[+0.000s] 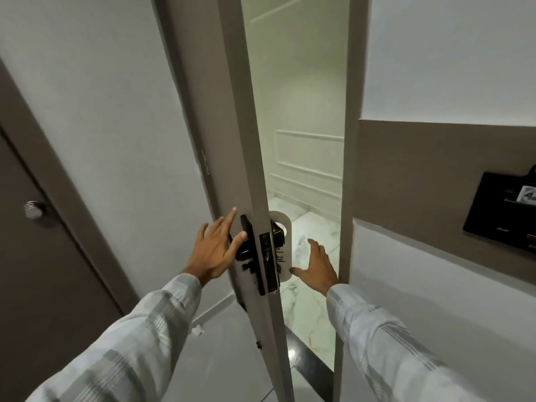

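A grey door (232, 140) stands partly ajar, its edge toward me. A black lock and handle set (252, 253) is mounted on it, and a white door-hanger tag (282, 250) hangs from the outer handle. My left hand (216, 250) is spread with straight fingers against the inner side of the door, its thumb touching the black handle. My right hand (316, 265) reaches into the gap with relaxed, spread fingers, its thumb close to the lower end of the tag. It holds nothing.
The door frame (346, 169) bounds the gap on the right. Beyond lies a marble floor (310, 309) and a panelled white wall. A dark door with a round knob (34, 209) is at the left. A black wall holder (504, 210) hangs at the right.
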The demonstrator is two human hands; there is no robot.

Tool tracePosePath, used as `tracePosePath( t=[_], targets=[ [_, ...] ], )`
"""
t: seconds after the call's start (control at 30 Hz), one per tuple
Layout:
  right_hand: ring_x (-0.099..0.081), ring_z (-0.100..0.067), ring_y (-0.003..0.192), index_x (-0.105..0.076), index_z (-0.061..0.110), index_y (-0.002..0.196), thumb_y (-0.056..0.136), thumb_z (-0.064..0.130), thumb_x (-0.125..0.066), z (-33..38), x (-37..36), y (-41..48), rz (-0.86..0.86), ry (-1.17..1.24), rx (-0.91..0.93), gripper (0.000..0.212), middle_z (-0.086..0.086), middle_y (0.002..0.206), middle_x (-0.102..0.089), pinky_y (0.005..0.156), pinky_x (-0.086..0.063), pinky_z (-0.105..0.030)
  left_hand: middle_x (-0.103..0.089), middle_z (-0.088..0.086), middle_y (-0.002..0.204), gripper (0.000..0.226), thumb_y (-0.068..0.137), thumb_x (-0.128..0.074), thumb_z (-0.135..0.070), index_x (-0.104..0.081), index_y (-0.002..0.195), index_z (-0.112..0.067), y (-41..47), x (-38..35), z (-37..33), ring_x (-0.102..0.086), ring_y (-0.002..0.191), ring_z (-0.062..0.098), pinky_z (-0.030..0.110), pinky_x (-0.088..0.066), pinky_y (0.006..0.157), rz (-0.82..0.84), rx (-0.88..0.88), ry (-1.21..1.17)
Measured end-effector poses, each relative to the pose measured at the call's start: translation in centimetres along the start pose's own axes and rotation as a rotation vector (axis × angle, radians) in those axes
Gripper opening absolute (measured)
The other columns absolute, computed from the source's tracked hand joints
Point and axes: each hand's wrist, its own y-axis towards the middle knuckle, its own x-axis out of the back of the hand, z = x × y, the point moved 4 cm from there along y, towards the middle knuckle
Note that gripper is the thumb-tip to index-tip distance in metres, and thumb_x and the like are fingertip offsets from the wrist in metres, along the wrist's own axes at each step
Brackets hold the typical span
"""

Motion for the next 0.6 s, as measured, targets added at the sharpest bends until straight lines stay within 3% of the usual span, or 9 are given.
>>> tracePosePath(
  t=[0.1, 0.2, 0.27, 0.37, 0.6],
  targets=[
    [-0.038, -0.034, 0.14, -0.023, 0.013, 0.153, 0.081, 0.028, -0.081, 1.4, -1.9, 1.7, 0.06, 0.115, -0.052, 0.093, -0.015, 0.153, -0.036, 0.109, -0.038, -0.044, -0.013, 0.004, 0.166, 0.076, 0.094, -0.009, -0.068, -0.005, 0.157, -0.025, -2.2, 2.8, 0.5, -0.008, 0.153, 0.021, 0.049, -0.007, 0.123, -0.243, -0.017, 0.099],
    [-0.043, -0.036, 0.136, -0.029, 0.009, 0.151, 0.083, 0.019, -0.077, 3.0, -4.1, 2.3, 0.12, 0.142, -0.083, 0.084, -0.019, 0.148, -0.043, 0.109, -0.041, -0.042, -0.008, 0.009, 0.166, 0.074, 0.097, -0.017, -0.061, -0.007, 0.157, -0.018, -3.9, 5.2, -0.5, -0.004, 0.153, 0.023, 0.05, -0.004, 0.123, -0.379, -0.097, 0.181],
    [-0.053, -0.036, 0.127, -0.04, 0.006, 0.143, 0.086, 0.01, -0.068, 3.8, -6.0, 2.0, 0.165, 0.125, -0.119, 0.063, -0.02, 0.139, -0.054, 0.103, -0.047, -0.041, -0.004, 0.011, 0.166, 0.073, 0.098, -0.02, -0.058, -0.006, 0.156, -0.017, -5.4, 6.3, -1.0, -0.006, 0.153, 0.026, 0.053, -0.004, 0.123, -0.422, -0.152, 0.243],
    [-0.062, -0.037, 0.114, -0.058, 0.003, 0.125, 0.09, 0.007, -0.057, 4.5, -8.3, 0.9, 0.158, 0.09, -0.168, 0.035, -0.02, 0.127, -0.064, 0.091, -0.052, -0.037, 0.002, 0.011, 0.166, 0.073, 0.098, -0.025, -0.058, -0.005, 0.156, -0.02, -7.3, 6.5, -1.4, -0.007, 0.153, 0.03, 0.057, -0.006, 0.122, -0.409, -0.249, 0.327],
    [-0.067, -0.036, 0.099, -0.07, 0.007, 0.105, 0.089, 0.006, -0.058, 9.5, -8.0, 1.0, -0.048, 0.062, -0.109, 0.02, -0.016, 0.109, -0.071, 0.077, -0.05, -0.033, 0.009, 0.013, 0.166, 0.072, 0.098, -0.03, -0.056, -0.005, 0.157, -0.023, -9.1, 7.0, -0.3, 0.0, 0.153, 0.028, 0.041, 0.0, 0.125, -0.293, -0.237, 0.193]
  ],
)
